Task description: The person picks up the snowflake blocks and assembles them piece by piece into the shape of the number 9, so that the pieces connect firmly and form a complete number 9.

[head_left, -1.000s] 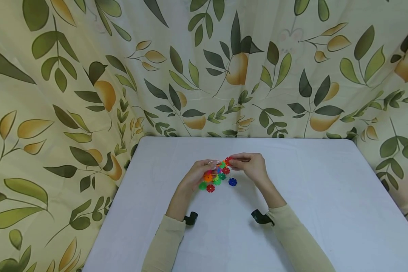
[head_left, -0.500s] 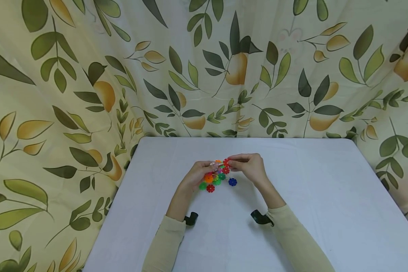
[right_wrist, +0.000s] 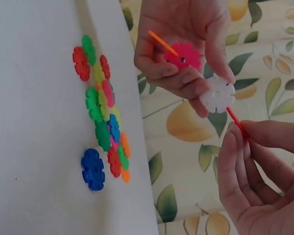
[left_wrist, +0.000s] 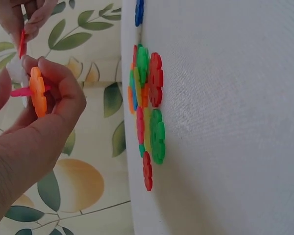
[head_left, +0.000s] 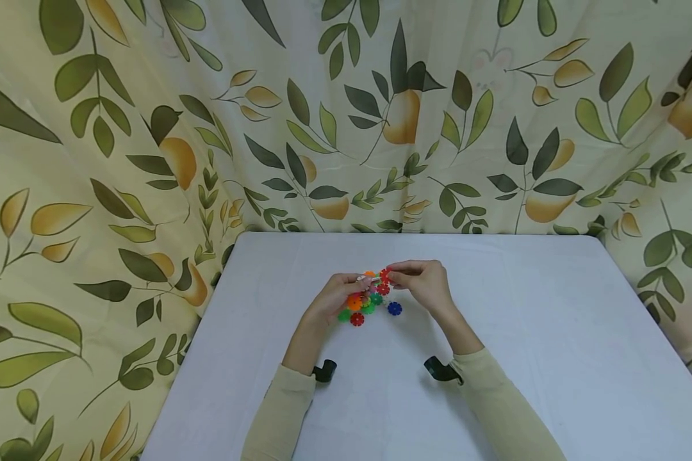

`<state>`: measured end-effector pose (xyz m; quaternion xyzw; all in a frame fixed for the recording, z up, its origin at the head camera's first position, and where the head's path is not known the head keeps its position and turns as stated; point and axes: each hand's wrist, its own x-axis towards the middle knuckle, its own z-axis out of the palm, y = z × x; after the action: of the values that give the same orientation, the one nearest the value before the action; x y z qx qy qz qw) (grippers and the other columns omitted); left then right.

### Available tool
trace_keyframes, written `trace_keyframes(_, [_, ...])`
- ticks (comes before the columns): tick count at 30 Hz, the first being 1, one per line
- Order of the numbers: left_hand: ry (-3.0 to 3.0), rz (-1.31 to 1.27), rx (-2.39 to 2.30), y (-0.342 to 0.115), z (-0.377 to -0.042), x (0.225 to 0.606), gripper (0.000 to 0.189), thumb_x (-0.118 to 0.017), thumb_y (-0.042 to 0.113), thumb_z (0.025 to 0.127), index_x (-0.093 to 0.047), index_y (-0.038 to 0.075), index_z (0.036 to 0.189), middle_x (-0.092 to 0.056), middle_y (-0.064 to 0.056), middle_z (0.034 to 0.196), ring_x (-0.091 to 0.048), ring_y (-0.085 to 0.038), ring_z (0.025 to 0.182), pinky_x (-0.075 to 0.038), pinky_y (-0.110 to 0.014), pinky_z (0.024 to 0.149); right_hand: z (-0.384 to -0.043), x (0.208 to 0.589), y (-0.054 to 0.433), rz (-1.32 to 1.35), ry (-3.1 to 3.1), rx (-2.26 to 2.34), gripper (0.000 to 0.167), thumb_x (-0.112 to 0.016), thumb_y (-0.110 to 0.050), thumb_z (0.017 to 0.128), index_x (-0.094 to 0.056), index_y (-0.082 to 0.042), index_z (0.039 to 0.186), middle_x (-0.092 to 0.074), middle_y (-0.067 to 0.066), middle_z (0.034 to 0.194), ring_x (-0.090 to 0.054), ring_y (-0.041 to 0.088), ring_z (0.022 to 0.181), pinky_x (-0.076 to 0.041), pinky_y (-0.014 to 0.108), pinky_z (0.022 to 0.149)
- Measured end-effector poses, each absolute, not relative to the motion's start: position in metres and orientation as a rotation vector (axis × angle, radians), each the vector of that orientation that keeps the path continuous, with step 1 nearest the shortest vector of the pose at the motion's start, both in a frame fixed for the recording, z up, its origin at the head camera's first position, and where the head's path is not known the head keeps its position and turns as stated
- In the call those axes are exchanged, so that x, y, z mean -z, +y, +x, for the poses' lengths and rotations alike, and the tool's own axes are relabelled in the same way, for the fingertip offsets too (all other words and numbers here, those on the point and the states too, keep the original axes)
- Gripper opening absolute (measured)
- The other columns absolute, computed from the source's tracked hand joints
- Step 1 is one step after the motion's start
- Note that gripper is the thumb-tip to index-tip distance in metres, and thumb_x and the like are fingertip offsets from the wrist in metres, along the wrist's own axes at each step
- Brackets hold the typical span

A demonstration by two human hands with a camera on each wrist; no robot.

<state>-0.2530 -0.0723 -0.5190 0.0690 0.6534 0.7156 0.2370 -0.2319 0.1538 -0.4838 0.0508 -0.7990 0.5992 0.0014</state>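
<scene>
1. While the left hand pinches a white disc between thumb and curled fingers, a pink disc and an orange disc stand joined to it.
2. The right hand, fingertips closed together, grips a red disc edge-on, its rim meeting the white disc's notched edge.
3. These joined discs are held above the desk.
4. Below them, a pile of coloured discs lies on the desk, a blue disc just beside it.
5. Leaf-patterned cloth hangs behind.
</scene>
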Motion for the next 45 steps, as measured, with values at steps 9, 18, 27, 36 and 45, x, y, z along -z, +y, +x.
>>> trace_keyframes(9, [1.811,0.188,-1.942,-0.07,-0.252,0.517,0.042,-0.064,0.019,0.105,-0.063,-0.018,0.124,-0.069,-0.018,0.101,-0.063,-0.017,0.084,-0.055,-0.024,0.081,-0.233,0.485,0.151,0.178,-2.506,-1.876,0.017,-0.077,-0.008,0.095,-0.079,0.002,0.108,-0.078,0.018,0.099,-0.077,0.036,0.083,-0.062,0.034,0.074])
trace_keyframes(18, [1.831,0.216,-1.95,-0.068,-0.249,0.518,0.038,-0.064,0.016,0.105,-0.064,-0.02,0.117,-0.064,-0.007,0.085,-0.059,-0.019,0.08,-0.053,-0.024,0.081,-0.231,0.483,0.147,0.163,-2.487,-1.93,0.012,-0.079,-0.004,0.092,-0.08,0.003,0.102,-0.078,0.018,0.093,-0.074,0.048,0.086,-0.062,0.04,0.071])
trace_keyframes(27, [1.856,0.249,-1.867,-0.072,-0.25,0.516,0.039,-0.06,0.023,0.108,-0.063,-0.009,0.131,-0.066,-0.021,0.106,-0.061,-0.027,0.094,-0.053,-0.029,0.088,-0.231,0.489,0.152,0.191,-2.485,-2.002,0.022,-0.074,-0.012,0.099,-0.078,0.003,0.114,-0.077,0.022,0.105,-0.077,0.038,0.087,-0.062,0.035,0.077])
trace_keyframes(36, [1.861,0.215,-1.909,-0.077,-0.251,0.514,0.034,-0.058,0.023,0.108,-0.063,0.004,0.136,-0.062,-0.015,0.106,-0.056,-0.027,0.095,-0.051,-0.025,0.083,-0.231,0.5,0.159,0.187,-2.681,-1.659,0.02,-0.072,-0.014,0.1,-0.078,0.0,0.113,-0.078,0.014,0.098,-0.078,0.028,0.084,-0.063,0.04,0.076])
trace_keyframes(45, [1.818,0.219,-1.949,-0.077,-0.25,0.513,0.035,-0.057,0.025,0.109,-0.059,-0.003,0.131,-0.059,-0.01,0.101,-0.056,-0.02,0.086,-0.05,-0.023,0.079,-0.232,0.515,0.155,0.154,-3.119,-1.17,0.035,-0.087,-0.025,0.085,-0.078,-0.004,0.112,-0.074,0.008,0.101,-0.067,0.026,0.093,-0.057,0.045,0.081])
